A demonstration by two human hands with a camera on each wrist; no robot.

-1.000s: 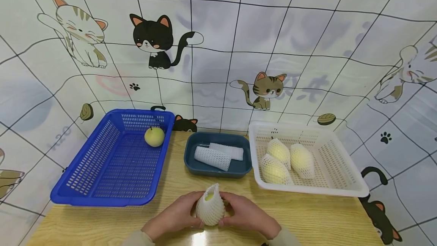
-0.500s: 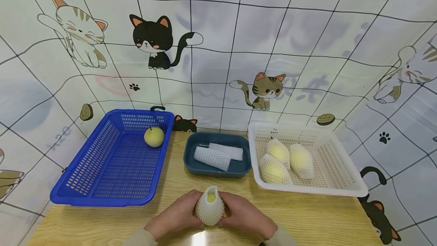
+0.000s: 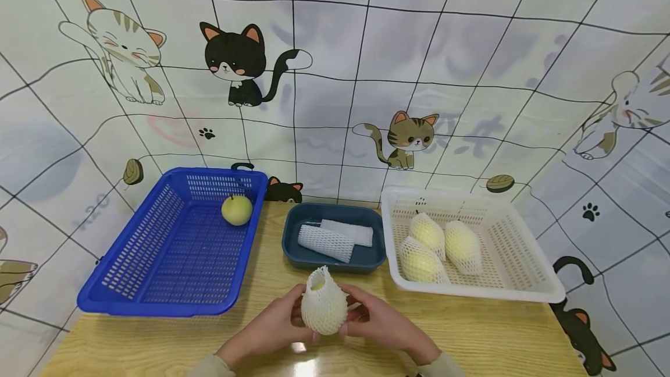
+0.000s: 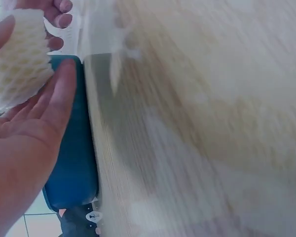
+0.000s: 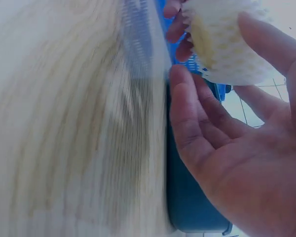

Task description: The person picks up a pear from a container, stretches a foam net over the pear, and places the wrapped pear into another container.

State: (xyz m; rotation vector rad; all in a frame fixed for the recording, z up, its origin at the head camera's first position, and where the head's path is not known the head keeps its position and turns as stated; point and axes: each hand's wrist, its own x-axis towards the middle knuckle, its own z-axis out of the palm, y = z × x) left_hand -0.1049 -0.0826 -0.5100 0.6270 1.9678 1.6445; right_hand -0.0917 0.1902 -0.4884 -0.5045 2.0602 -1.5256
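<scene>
A pear in a white foam net (image 3: 324, 309) is held up between both hands, close over the table's front. The net's open top stands above the fruit, and a little yellow-green skin shows inside. My left hand (image 3: 277, 320) grips it from the left, thumb on the near side. From the right, my right hand (image 3: 379, 320) holds it between thumb and fingers. In the right wrist view the right thumb (image 5: 266, 39) lies against the foam net (image 5: 227, 42), with the lower fingers loosely bent beneath. The left wrist view shows left fingers (image 4: 54, 98) under the netted pear (image 4: 19, 64).
A blue basket (image 3: 209, 301) at left holds one bare pear (image 3: 237, 210). Behind the hands, a dark teal tray (image 3: 293, 258) contains foam net sleeves (image 3: 327, 242). A white basket (image 3: 523, 292) at right holds three netted pears (image 3: 463, 246). A cat-print sheet (image 3: 335, 74) hangs behind.
Both hands have raised the netted pear slightly and moved it away from the front edge. The right fingers have loosened a little. Baskets and tray have stayed put.
</scene>
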